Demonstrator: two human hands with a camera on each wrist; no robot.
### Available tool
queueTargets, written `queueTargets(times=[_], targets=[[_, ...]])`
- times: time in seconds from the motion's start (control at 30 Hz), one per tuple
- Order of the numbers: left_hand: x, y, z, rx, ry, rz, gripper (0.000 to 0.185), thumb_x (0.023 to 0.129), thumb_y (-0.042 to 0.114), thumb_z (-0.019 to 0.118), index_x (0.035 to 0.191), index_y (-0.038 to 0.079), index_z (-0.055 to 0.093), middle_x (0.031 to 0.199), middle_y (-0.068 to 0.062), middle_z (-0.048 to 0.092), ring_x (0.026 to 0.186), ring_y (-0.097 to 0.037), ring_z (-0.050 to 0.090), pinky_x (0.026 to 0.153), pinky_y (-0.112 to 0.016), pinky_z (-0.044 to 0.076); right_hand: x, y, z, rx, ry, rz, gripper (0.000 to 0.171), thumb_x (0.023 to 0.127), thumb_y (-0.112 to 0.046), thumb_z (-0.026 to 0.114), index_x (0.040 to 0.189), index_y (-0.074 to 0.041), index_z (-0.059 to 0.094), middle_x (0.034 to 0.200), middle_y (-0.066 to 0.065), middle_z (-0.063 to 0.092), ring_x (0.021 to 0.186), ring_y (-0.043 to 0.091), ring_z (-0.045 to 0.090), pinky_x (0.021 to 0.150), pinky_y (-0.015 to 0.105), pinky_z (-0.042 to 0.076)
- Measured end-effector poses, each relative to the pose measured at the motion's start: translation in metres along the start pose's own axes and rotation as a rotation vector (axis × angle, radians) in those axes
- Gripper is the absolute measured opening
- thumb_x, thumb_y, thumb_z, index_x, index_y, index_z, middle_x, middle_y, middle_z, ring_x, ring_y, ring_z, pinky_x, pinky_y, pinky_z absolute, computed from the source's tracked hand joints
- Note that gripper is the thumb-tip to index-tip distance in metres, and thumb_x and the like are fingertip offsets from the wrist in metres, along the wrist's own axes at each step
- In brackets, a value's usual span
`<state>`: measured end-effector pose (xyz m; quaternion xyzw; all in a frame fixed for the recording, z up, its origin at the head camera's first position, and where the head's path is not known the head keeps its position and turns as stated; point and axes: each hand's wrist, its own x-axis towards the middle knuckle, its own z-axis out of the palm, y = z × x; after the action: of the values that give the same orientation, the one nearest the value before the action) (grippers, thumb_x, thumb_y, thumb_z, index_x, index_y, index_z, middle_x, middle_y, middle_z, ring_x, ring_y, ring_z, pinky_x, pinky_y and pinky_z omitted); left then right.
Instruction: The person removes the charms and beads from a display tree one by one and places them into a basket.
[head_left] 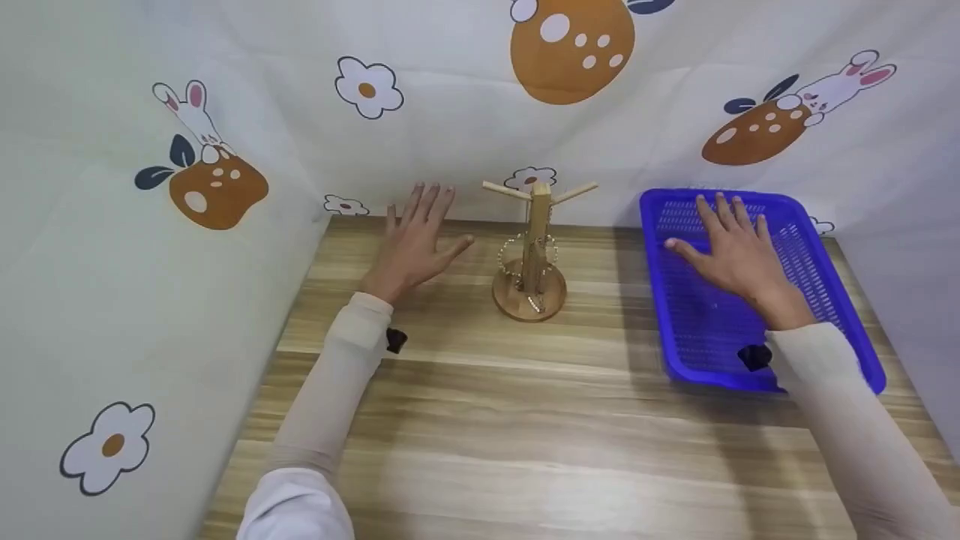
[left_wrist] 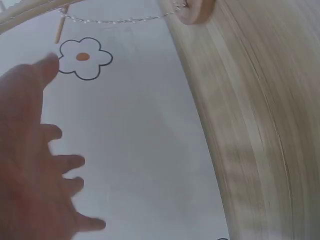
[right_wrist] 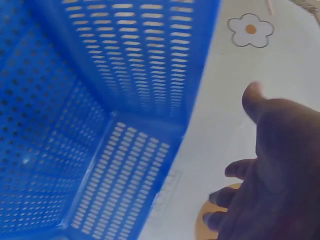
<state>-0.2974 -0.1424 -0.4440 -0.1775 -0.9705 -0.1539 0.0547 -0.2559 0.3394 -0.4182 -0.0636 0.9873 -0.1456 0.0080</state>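
Currently, left hand fingers spreading flat, grasping nothing, beside stand | right hand fingers splaying loose over basket | one stand sitting mid-table, one chain draping on it: likely light, limp, slippery; pinching a hanging loop looks best | one basket, stiff.

My left hand was spread flat, palm down, over the wooden table, just left of the small wooden stand. The stand stood upright on a round base, with two pegs angled out near the top and a beaded chain draped around its post. My right hand was spread flat, fingers straight, over the blue perforated basket, which lay at the table's right side.
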Motion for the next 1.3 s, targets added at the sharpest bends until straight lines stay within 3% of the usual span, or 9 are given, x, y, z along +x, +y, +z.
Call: queueTargets(times=[0.1, 0.2, 0.4, 0.53, 0.67, 0.8, 0.97, 1.2, 1.3], targets=[[0.0, 0.007, -0.005, -0.101, 0.125, 0.053, 0.073, 0.108, 0.053, 0.057, 0.166, 0.012, 0.037, 0.169, -0.014, 0.041, 0.161, -0.034, 0.032, 0.136, -0.061, 0.025, -0.001, -0.013, -0.004, 0.058, 0.07, 0.0, 0.091, 0.106, -0.063, 0.055, 0.167, -0.001, 0.029, 0.169, 0.034, 0.03, 0.157, 0.056, 0.025, 0.129, 0.077, 0.02], [0.0, 0.018, -0.012, -0.239, 0.248, 0.115, 0.057, 0.109, 0.04, 0.063, 0.155, 0.007, 0.053, 0.152, -0.013, 0.06, 0.145, -0.031, 0.054, 0.128, -0.05, 0.044, -0.001, -0.031, -0.007, 0.122, 0.171, -0.018, 0.07, 0.107, -0.049, 0.062, 0.155, 0.0, 0.051, 0.154, 0.031, 0.054, 0.143, 0.054, 0.048, 0.119, 0.075, 0.04], [0.001, 0.042, -0.026, -0.585, 0.384, 0.221, 0.041, 0.107, 0.025, 0.069, 0.14, 0.002, 0.063, 0.127, -0.013, 0.072, 0.12, -0.024, 0.068, 0.102, -0.037, 0.063, 0.002, -0.071, -0.004, 0.262, 0.37, -0.158, 0.029, 0.103, -0.021, 0.069, 0.124, -0.001, 0.075, 0.116, 0.021, 0.077, 0.104, 0.04, 0.074, 0.09, 0.057, 0.061], [0.001, 0.056, -0.033, -0.777, 0.391, 0.228, 0.039, 0.104, 0.02, 0.072, 0.136, -0.001, 0.065, 0.122, -0.015, 0.073, 0.112, -0.023, 0.071, 0.095, -0.034, 0.066, 0.005, -0.099, -0.001, 0.34, 0.418, -0.246, 0.017, 0.103, -0.013, 0.071, 0.113, -0.003, 0.079, 0.107, 0.013, 0.08, 0.095, 0.03, 0.076, 0.08, 0.04, 0.063], [0.002, 0.063, -0.036, -0.887, 0.39, 0.2, 0.035, 0.102, 0.014, 0.074, 0.131, -0.003, 0.067, 0.121, -0.017, 0.073, 0.11, -0.024, 0.072, 0.096, -0.038, 0.066, 0.009, -0.123, 0.001, 0.424, 0.403, -0.283, 0.015, 0.103, -0.011, 0.071, 0.113, -0.003, 0.079, 0.106, 0.012, 0.08, 0.095, 0.024, 0.076, 0.078, 0.025, 0.062], [0.005, 0.067, -0.036, -0.944, 0.392, 0.201, 0.031, 0.101, 0.011, 0.074, 0.127, -0.006, 0.068, 0.12, -0.018, 0.073, 0.106, -0.023, 0.073, 0.095, -0.04, 0.066, 0.015, -0.141, 0.004, 0.491, 0.373, -0.283, 0.016, 0.102, -0.01, 0.072, 0.114, 0.0, 0.078, 0.107, 0.015, 0.08, 0.096, 0.025, 0.076, 0.081, 0.023, 0.065], [0.009, 0.07, -0.035, -0.988, 0.405, 0.193, 0.028, 0.1, 0.007, 0.074, 0.123, -0.007, 0.068, 0.114, -0.018, 0.073, 0.096, -0.019, 0.074, 0.09, -0.033, 0.068, 0.022, -0.156, 0.012, 0.547, 0.328, -0.265, 0.017, 0.103, -0.01, 0.072, 0.115, 0.001, 0.078, 0.108, 0.016, 0.08, 0.098, 0.027, 0.076, 0.087, 0.036, 0.069], [0.015, 0.074, -0.032, -1.02, 0.435, 0.173, 0.021, 0.102, 0.005, 0.071, 0.118, -0.01, 0.071, 0.109, -0.021, 0.075, 0.089, -0.013, 0.075, 0.086, -0.032, 0.069, 0.025, -0.166, 0.028, 0.635, 0.297, -0.233, 0.019, 0.102, -0.01, 0.073, 0.116, 0.002, 0.078, 0.111, 0.017, 0.08, 0.097, 0.027, 0.075, 0.079, 0.01, 0.06], [0.017, 0.074, -0.03, -1.037, 0.453, 0.175, 0.019, 0.102, 0.003, 0.071, 0.116, -0.009, 0.071, 0.106, -0.02, 0.074, 0.088, -0.011, 0.075, 0.086, -0.032, 0.069, 0.026, -0.169, 0.036, 0.671, 0.295, -0.222, 0.02, 0.102, -0.011, 0.072, 0.117, 0.002, 0.077, 0.111, 0.018, 0.08, 0.096, 0.027, 0.075, 0.077, 0.007, 0.058]])
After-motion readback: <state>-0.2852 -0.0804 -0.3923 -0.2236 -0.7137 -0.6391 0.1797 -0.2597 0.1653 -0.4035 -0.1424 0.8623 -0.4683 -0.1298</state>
